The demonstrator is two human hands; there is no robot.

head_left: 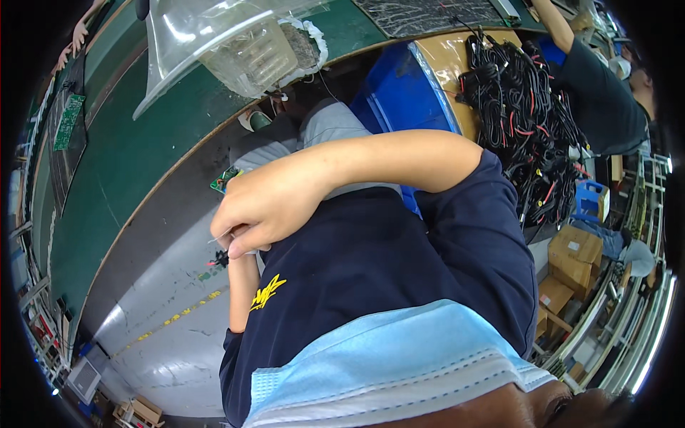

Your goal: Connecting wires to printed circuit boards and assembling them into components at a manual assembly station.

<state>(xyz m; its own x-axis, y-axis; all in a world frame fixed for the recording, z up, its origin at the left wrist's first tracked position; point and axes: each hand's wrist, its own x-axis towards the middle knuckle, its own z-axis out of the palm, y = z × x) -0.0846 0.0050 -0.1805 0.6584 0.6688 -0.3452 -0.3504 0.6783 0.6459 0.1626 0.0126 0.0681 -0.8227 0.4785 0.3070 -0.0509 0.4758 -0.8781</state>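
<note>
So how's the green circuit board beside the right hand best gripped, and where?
Probably pinch the green circuit board by its exposed left edge, from the left: that end juts out, while the right hand seems to cover the rest.

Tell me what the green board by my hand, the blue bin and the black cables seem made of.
Green board: probably coated circuit-board laminate, given its green face and tiny pale details. Blue bin: likely smooth plastic, from its flat, faintly glossy walls. Black cables: apparently plastic- or rubber-sheathed, with soft sheen and loose loops.
</note>
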